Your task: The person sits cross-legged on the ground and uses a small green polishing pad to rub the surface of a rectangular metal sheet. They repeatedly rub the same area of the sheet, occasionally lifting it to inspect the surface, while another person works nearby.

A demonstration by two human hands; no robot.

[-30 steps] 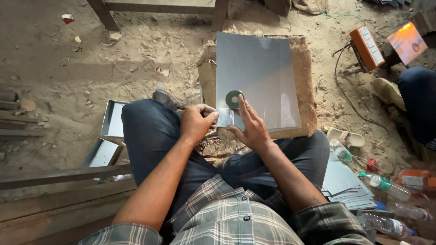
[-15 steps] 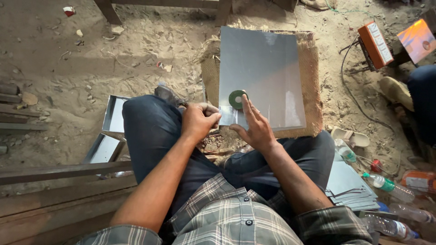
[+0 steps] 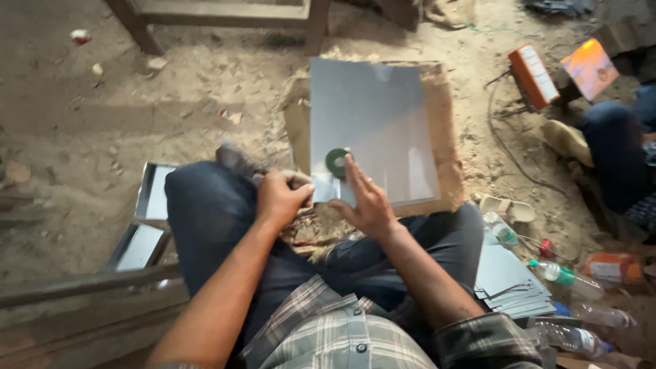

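Note:
A grey metal sheet (image 3: 383,123) lies on a brown board (image 3: 447,137) on the sandy ground in front of me. A small green ring-shaped disc (image 3: 336,162) rests on the sheet's near left corner. My right hand (image 3: 365,198) lies flat on the sheet beside the disc, its fingertips touching it. My left hand (image 3: 280,198) is closed on a small shiny metal strip (image 3: 322,186) at the sheet's near edge. I sit with my dark-trousered knees on either side of my hands.
Folded metal trays (image 3: 147,219) lie at my left and a stack of grey sheets (image 3: 509,280) at my right, beside several plastic bottles (image 3: 560,273). An orange box (image 3: 533,75) and another person's leg (image 3: 615,150) are at the right. A wooden frame (image 3: 219,14) stands beyond.
The view has shifted slightly. My hands stay at the sheet's near left corner with the green disc; my right fingers have spread a little over it.

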